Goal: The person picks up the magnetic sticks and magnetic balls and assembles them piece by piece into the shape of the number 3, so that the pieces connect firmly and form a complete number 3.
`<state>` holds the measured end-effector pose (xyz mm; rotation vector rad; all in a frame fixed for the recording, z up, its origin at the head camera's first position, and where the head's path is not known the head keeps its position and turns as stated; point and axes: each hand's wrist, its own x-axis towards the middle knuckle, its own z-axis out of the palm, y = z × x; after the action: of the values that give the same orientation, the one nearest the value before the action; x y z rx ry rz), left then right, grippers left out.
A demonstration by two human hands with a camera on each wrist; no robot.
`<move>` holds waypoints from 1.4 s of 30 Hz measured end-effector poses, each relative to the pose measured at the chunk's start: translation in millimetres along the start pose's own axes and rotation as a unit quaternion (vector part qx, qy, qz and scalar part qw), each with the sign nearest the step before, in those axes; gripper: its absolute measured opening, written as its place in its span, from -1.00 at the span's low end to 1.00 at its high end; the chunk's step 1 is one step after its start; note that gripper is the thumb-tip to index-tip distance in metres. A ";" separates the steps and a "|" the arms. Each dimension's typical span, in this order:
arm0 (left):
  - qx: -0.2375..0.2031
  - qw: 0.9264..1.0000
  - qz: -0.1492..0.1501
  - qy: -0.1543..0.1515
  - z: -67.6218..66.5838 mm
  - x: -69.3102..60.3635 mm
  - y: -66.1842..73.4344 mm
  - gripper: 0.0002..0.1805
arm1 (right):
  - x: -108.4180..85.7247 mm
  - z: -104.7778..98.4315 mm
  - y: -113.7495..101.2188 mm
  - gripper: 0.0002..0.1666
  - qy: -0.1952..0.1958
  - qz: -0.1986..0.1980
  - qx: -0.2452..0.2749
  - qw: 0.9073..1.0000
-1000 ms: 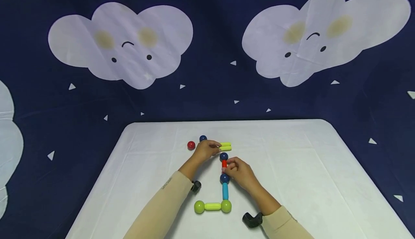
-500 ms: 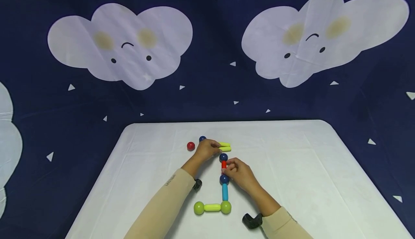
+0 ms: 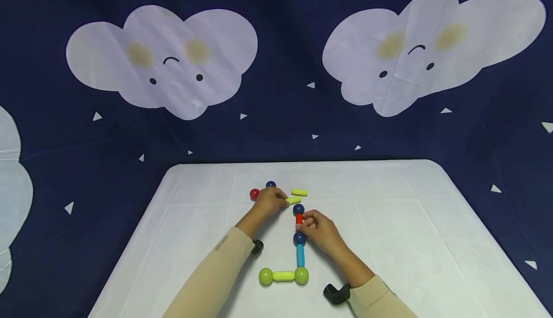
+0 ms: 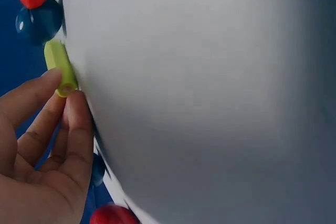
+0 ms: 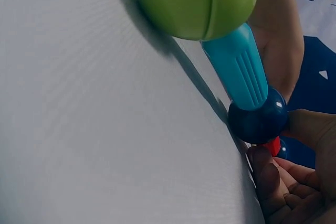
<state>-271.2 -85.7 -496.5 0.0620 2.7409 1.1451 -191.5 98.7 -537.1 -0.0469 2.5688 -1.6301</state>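
Note:
My left hand (image 3: 269, 202) pinches one end of a yellow-green rod (image 3: 294, 200) between thumb and fingers; in the left wrist view the rod (image 4: 59, 61) points toward a dark blue ball (image 4: 41, 22). Whether the two touch I cannot tell. With thumb and fingers my right hand (image 3: 321, 231) grips a red rod (image 3: 299, 219) that stands between the far dark blue ball (image 3: 298, 209) and a nearer one (image 3: 299, 239). From there a light blue rod (image 3: 300, 255) runs to a green ball (image 3: 301, 276), then a yellow-green rod (image 3: 283, 276) joins a second green ball (image 3: 265, 276).
Behind my left hand lies another yellow-green rod (image 3: 299, 193). A loose red ball (image 3: 254, 194) and a partly hidden dark blue ball (image 3: 270, 184) sit beyond that hand. All rests on a white table (image 3: 389, 212) before a dark blue cloud-patterned cloth (image 3: 285, 68).
My left hand has drawn the nearer yellow-green rod left, away from its neighbour, and tilted it slightly toward the far blue ball. The right hand keeps its grip and place.

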 end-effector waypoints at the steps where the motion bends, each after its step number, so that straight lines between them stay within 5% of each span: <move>1: 0.002 1.000 -0.002 -0.001 -1.8 -1.2 -0.8 -0.91 | 0.2 -0.3 0.1 -0.64 -0.001 0.001 -0.001 1.000; 8: 0.012 1.000 -0.004 -0.008 -12.3 -10.6 -8.2 -0.89 | 0.5 -2.4 -0.6 -0.62 -0.002 0.010 -0.002 1.000; 20: -0.037 0.998 -0.015 -0.046 -22.0 -24.6 -23.4 -0.89 | -1.5 -3.1 -3.4 -0.58 -0.001 0.019 0.009 1.000; 42: -0.110 0.991 -0.043 -0.065 -21.4 -27.4 -32.7 -0.86 | -1.1 0.0 -1.9 -0.62 -0.008 0.013 0.012 1.000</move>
<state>-247.0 -126.6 -501.0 -0.0106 2.4642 1.3598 -190.4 98.0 -535.3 -0.0238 2.5264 -1.6451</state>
